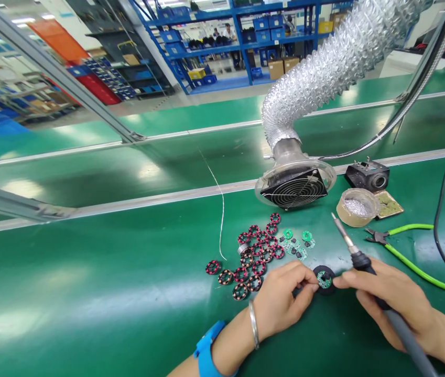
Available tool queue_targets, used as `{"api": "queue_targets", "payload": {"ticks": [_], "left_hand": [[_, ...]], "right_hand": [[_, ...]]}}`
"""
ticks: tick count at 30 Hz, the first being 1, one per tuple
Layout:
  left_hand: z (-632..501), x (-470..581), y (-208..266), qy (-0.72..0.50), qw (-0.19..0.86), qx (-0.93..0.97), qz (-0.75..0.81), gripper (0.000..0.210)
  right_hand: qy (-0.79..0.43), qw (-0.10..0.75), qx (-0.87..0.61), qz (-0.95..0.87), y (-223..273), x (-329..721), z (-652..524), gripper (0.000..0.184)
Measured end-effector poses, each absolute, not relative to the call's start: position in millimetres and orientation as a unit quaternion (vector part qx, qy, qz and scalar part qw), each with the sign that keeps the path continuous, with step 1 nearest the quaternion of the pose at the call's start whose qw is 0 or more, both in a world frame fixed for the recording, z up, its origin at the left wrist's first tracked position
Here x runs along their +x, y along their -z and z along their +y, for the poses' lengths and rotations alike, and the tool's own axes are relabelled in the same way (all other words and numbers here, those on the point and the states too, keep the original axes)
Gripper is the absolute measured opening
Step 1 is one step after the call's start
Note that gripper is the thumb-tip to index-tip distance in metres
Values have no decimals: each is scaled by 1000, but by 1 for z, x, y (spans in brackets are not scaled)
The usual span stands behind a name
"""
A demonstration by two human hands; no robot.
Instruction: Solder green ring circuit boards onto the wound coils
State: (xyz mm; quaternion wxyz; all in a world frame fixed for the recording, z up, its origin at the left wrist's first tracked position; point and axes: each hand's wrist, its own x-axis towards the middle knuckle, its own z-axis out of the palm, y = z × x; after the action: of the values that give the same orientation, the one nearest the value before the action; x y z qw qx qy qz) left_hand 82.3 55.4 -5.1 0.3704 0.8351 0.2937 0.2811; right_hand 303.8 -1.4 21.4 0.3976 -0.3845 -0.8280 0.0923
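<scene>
In the head view, a small ring-shaped green circuit board [324,280] lies in a round black holder [318,270] on the bench. My left hand [285,296] is closed in a pinch at the board's left edge. My right hand [397,301] grips a soldering iron [364,262], its tip pointing up and away from the board. A fingertip of that hand touches the holder's right side. Beyond my left hand sit several copper-wound ring coils [259,267], many with red parts. Several loose green circuit boards [295,246] lie behind the holder.
A fume fan [296,191] hangs over the bench on a silver duct [324,73]. At right are a tub of solder bits [358,207], a sponge tray [388,205], a black iron stand [367,175] and green-handled cutters [411,256]. A thin solder wire [223,209] rises at centre.
</scene>
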Motion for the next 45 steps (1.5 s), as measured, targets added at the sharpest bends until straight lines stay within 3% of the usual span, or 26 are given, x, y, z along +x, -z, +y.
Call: {"api": "queue_targets", "payload": {"ticks": [4,12,30,42,45], "left_hand": [[56,81,5,-286,347,847,283,10],[56,80,5,-288,308,866,268,10],[56,79,4,-275,297,877,258,11],[56,79,9,-294,288,876,252,10],[56,79,8,-291,289,876,252,10]], "right_hand": [[-92,406,-423,-805,-39,305,-18,46],[-138,446,-494,-733,-45,289,-29,17],[-143,414,-472,-765,-42,291,-24,22],[-123,445,-486,-742,-48,297,-27,12],[-119,459,-478,-739,-44,299,-22,18]]}}
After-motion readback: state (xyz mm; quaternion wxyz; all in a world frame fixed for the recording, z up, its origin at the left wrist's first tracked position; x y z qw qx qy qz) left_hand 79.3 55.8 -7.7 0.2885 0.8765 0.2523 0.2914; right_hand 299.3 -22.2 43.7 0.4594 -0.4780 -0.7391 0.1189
